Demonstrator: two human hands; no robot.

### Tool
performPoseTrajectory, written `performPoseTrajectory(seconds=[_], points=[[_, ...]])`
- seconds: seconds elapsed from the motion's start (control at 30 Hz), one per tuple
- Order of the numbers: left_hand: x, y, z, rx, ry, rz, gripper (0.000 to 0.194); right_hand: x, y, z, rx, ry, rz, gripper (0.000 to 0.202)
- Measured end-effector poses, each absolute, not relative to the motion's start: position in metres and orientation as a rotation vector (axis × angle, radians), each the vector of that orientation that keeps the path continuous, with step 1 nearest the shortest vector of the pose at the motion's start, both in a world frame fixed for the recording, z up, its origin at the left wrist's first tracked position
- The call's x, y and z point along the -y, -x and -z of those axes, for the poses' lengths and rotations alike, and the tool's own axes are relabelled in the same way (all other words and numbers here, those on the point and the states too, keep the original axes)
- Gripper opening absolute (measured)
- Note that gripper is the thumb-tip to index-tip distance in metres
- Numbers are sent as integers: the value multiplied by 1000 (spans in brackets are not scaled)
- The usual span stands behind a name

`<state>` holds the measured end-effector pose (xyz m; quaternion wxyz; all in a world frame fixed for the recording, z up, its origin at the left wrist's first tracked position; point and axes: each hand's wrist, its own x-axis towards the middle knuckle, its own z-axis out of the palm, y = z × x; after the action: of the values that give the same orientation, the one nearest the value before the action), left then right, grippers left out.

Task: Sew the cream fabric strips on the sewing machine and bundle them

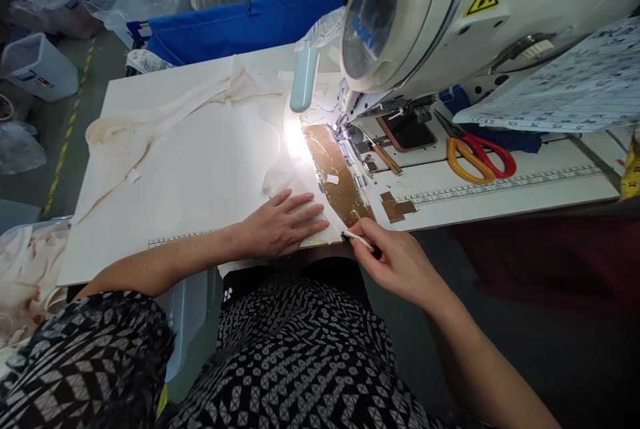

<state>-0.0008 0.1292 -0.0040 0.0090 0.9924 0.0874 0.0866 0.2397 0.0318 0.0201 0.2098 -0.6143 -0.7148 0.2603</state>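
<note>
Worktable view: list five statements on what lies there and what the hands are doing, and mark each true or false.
1. The left hand is palm down, fingers on the pale fabric. True.
2. Both handle loops of the scissors are blue. False: one is yellow, the other red.
3. The sewing machine carries a yellow warning triangle. True.
4. The right hand is empty. False: it pinches a slim pale item near the front edge of the worktable.
5. The phone-like dark slab lies to the right of the scissors. False: it lies to their left.
</note>
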Motion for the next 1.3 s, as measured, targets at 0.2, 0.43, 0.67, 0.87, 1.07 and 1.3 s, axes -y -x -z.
performPoseTrajectory(seconds=[0.2, 0.43, 0.67, 0.87, 1.07, 1.3], points=[[-164, -5, -29, -672, -2780, -249, 30, -44, -248, -15, 1705, 1615, -685, 17], [-261, -50, -45, -1764, -2224, -466, 27, -65, -240, 4, 1664, 1472, -648, 21], [-251, -49, -36, -1567, -1863, -682, 7, -53, -252, 13, 1436, 1300, -948, 25], [-153, 37, -55, -1227, -1566, -622, 30, -56, -205, 1, 1112, 836, -1615, 26], [-35, 106, -75, -883, -1044, -347, 49, -78, -125, -9, 799, 451, -1791, 23], [25, 178, -68, -1285, -1142, -227, 32, -48, -129, -8, 854, 580, -1555, 26]])
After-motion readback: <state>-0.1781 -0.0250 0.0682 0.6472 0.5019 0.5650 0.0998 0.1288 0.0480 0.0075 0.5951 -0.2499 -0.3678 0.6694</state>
